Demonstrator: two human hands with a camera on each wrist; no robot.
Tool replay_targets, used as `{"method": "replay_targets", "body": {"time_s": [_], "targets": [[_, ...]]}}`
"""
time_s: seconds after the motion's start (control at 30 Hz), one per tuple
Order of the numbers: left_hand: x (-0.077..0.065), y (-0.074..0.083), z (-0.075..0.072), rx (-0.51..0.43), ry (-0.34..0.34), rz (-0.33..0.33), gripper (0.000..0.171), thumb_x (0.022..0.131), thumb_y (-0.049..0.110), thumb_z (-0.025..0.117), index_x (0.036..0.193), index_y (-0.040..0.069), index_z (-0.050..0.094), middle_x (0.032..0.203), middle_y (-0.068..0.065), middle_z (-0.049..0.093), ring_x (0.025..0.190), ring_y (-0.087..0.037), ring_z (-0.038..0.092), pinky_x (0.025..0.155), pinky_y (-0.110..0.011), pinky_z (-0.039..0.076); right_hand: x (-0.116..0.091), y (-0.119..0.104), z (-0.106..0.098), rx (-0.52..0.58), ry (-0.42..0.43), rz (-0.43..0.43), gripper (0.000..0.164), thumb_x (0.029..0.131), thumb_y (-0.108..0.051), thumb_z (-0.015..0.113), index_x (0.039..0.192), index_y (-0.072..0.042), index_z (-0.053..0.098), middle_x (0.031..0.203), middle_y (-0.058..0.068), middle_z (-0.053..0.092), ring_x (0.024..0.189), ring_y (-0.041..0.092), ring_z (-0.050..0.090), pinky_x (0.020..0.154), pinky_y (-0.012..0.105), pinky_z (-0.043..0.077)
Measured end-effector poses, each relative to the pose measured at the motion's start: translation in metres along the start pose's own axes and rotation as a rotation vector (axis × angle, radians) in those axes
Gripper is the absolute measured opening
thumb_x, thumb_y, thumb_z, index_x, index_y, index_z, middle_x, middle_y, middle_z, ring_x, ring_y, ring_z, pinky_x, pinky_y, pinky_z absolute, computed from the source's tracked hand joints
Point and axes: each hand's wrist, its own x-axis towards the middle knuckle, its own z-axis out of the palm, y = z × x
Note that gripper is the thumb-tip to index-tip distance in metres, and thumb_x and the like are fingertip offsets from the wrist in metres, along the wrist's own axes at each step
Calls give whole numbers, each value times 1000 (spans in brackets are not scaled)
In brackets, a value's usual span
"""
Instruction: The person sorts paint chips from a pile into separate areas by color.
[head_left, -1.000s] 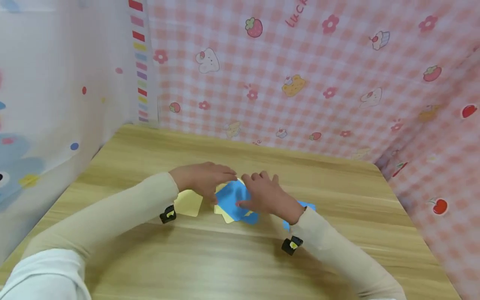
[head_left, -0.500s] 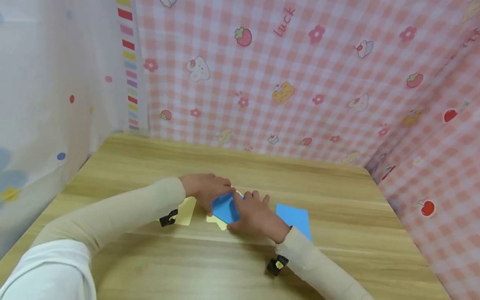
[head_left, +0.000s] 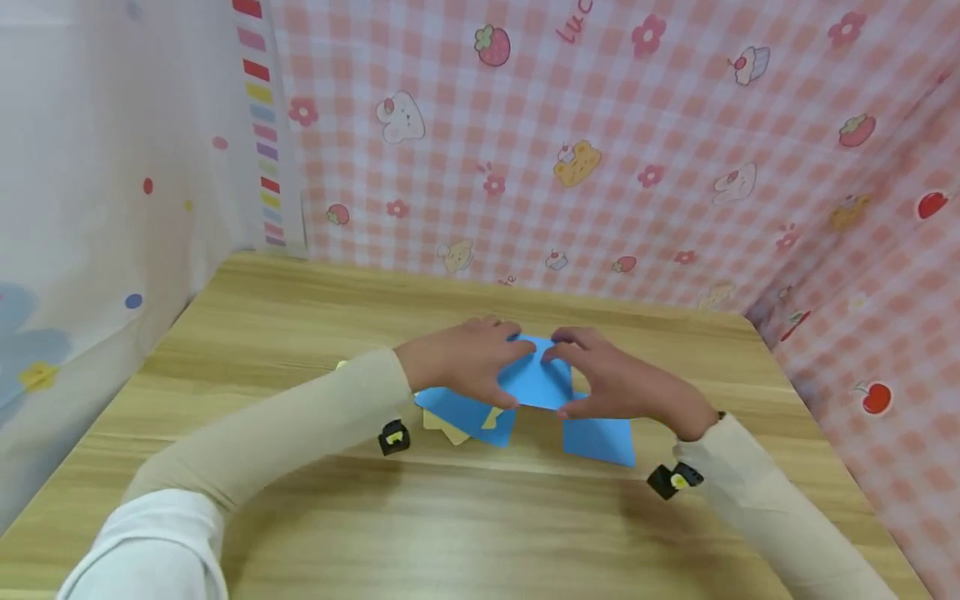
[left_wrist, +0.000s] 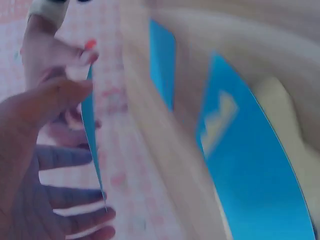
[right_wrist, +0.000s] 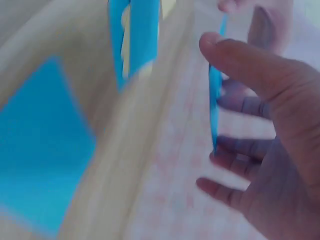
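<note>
A thin blue square card is held up off the table between my two hands. My left hand pinches its left side with thumb and fingers, and my right hand pinches the right side. Both wrist views catch this card nearly edge-on. Under my left hand lies a loose overlapping pile, with a blue card on top and yellow cards poking out below. Another blue card lies flat on the table below my right hand, apart from the pile.
The wooden table spreads out in front and to both sides. Pink checked cloth hangs behind it and on the right; white patterned cloth hangs at the left. A yellow corner shows behind my left sleeve.
Both hands have lifted a blue card from the pile and shifted right with it, over toward the separate blue card. More of the pile's blue card below is uncovered.
</note>
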Motion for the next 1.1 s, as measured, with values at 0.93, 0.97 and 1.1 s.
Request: {"method": "replay_targets", "body": {"time_s": [0.93,0.97,1.1], "targets": [[6,-23,0,1,-236,-102,88,89,42,78,158,11,34,163,-9,32,150,-29,29,116,-52,30,18,-27,37,-155,135,46,49,92,-28,77,129,-3,58,129,15,59,117,38,56,92,53,49],[-3,-32,2,5,-242,-113,89,87,39,80,157,9,35,162,-9,33,149,-30,31,116,-53,31,27,-35,43,-138,107,68,53,92,-33,76,131,-3,55,130,15,58,117,38,55,93,53,48],[-29,-54,23,2,-280,-161,94,82,37,85,157,9,35,162,-9,35,147,-31,34,113,-53,35,53,-60,69,-114,-15,165,76,88,-52,74,142,-5,47,132,20,52,119,38,49,98,55,43]]}}
